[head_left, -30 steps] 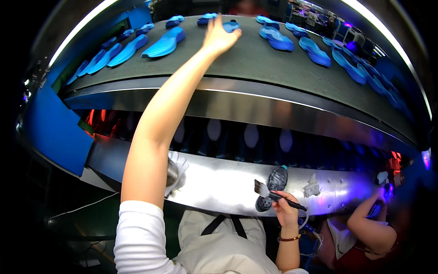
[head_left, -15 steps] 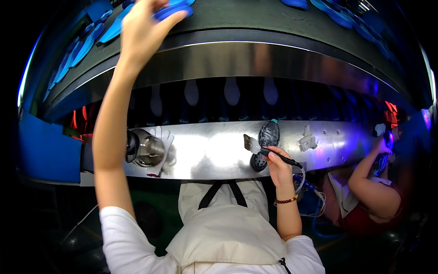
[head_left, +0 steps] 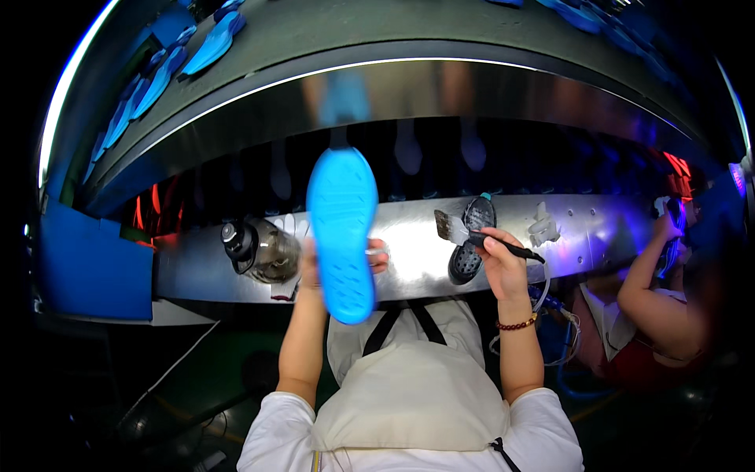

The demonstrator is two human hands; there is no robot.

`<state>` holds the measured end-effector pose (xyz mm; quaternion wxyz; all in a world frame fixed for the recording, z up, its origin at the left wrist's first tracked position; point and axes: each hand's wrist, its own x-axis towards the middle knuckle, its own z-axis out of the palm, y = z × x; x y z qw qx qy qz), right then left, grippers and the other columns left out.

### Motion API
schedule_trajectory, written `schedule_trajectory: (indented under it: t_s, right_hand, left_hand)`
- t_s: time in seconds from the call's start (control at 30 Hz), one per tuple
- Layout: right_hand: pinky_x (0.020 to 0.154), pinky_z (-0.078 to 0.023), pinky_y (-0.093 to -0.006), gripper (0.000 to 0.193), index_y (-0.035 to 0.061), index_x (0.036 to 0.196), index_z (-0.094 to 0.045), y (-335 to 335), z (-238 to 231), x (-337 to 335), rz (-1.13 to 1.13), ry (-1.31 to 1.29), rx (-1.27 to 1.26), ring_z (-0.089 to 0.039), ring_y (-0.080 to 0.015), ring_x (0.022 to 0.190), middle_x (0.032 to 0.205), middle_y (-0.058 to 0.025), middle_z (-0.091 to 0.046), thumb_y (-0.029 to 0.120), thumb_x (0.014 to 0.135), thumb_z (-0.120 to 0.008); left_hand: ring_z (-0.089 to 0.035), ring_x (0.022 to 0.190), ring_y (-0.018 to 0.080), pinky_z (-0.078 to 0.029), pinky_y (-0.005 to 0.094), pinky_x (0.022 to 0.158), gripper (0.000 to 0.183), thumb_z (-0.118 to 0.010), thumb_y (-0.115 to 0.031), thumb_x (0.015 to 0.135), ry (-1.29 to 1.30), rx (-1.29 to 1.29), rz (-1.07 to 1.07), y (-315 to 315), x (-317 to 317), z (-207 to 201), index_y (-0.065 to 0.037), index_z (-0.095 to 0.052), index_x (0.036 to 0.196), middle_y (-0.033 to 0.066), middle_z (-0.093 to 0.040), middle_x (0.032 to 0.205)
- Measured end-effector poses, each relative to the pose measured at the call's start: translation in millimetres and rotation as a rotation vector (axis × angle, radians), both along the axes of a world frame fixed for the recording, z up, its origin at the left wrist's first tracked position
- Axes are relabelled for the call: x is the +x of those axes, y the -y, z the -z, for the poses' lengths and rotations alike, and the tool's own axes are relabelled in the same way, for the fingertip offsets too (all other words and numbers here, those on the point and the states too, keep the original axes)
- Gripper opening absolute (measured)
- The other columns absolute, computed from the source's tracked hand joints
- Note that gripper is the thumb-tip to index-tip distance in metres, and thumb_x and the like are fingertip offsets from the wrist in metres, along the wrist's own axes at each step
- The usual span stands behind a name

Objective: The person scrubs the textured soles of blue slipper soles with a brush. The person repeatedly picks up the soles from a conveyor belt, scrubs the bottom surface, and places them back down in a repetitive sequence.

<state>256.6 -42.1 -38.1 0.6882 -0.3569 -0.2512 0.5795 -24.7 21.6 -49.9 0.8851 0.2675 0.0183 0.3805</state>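
My left hand (head_left: 310, 271) is closed around a bright blue shoe sole (head_left: 342, 228), held upright with its wide end away from me; the sole covers much of the hand. My right hand (head_left: 503, 267) grips a flat brush (head_left: 476, 238) by its black handle, from which a pale tube runs down. The bristles point left, over a black shoe-shaped piece (head_left: 465, 263) with a perforated near end and a teal far tip. That piece lies on the metal bench (head_left: 409, 271), partly hidden by the brush. Whether the bristles touch it I cannot tell.
Left on the bench stand a clear jug with a black lid (head_left: 275, 252) and a white glove (head_left: 296, 226) behind it. Crumpled white material (head_left: 543, 226) lies right. Beyond runs a raised dark surface (head_left: 377, 27) carrying blue soles (head_left: 216, 43). A co-worker's arm (head_left: 649, 275) is at right.
My left hand has come down from the raised surface toward me, bringing the blue sole over the bench. My right hand keeps hold of the brush in nearly the same place.
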Motion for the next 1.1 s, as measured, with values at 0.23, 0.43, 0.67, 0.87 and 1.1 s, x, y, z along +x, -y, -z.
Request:
schedule_trajectory:
  t_s: [0.23, 0.43, 0.67, 0.87, 1.1]
  right_hand:
    - [0.079, -0.045, -0.0274, 0.017, -0.0037, 0.092, -0.06, -23.0, 3.5, -34.2, -0.18, 0.33, -0.027, -0.059, -0.017, 0.084, 0.091, -0.0139, -0.063, -0.002, 0.075, -0.057]
    - [0.072, -0.047, -0.0234, 0.014, -0.0016, 0.088, -0.062, -50.9, -21.9, -53.8, -0.093, 0.618, 0.124, -0.059, -0.0124, 0.079, 0.086, -0.0096, -0.064, 0.0, 0.075, -0.06]
    - [0.07, -0.047, -0.0338, 0.016, 0.0016, 0.082, -0.062, 14.1, -14.4, -73.8, -0.183, 1.236, 0.612, -0.06, -0.0265, 0.078, 0.081, -0.013, -0.063, 0.005, 0.066, -0.065]
    - [0.071, -0.047, -0.0288, 0.017, 0.0013, 0.086, -0.064, 17.8, -43.6, -42.7, -0.527, 0.925, 0.381, -0.06, -0.0178, 0.078, 0.085, -0.0099, -0.064, 0.004, 0.069, -0.065]
    - [0.076, -0.047, -0.0301, 0.022, -0.0014, 0.088, -0.064, -4.8, -69.3, -53.9, -0.496, 0.861, 0.511, -0.06, -0.0194, 0.084, 0.088, -0.0128, -0.064, 0.0, 0.066, -0.067]
  left_hand:
    - [-0.047, 0.107, 0.0336, -0.035, 0.0506, 0.093, 0.105, -0.015, -0.083, 0.065, -0.048, -0.293, 0.031, 42.8, 65.2, 27.7, 0.0, -0.033, 0.127, 0.0206, -0.046, 0.117]
    - [-0.05, 0.103, 0.0299, -0.04, 0.0432, 0.089, 0.092, -0.004, -0.075, 0.074, -0.091, -0.307, -0.003, 46.8, 76.3, 22.0, -0.006, -0.034, 0.128, 0.0179, -0.05, 0.112]
    - [-0.05, 0.102, 0.0287, -0.04, 0.0429, 0.09, 0.091, -0.008, -0.075, 0.074, -0.31, -0.318, -0.28, 25.4, 52.4, 31.0, -0.005, -0.04, 0.122, 0.0169, -0.051, 0.111]
    - [-0.052, 0.099, 0.028, -0.042, 0.0438, 0.087, 0.095, -0.004, -0.077, 0.071, -0.24, -0.32, -0.127, 40.5, 45.3, 9.0, -0.006, -0.039, 0.124, 0.0176, -0.053, 0.107]
    - [-0.052, 0.101, 0.0302, -0.041, 0.046, 0.088, 0.088, -0.001, -0.071, 0.076, -0.079, -0.462, -0.108, 44.1, 65.7, -24.0, -0.008, -0.035, 0.127, 0.0184, -0.05, 0.112]
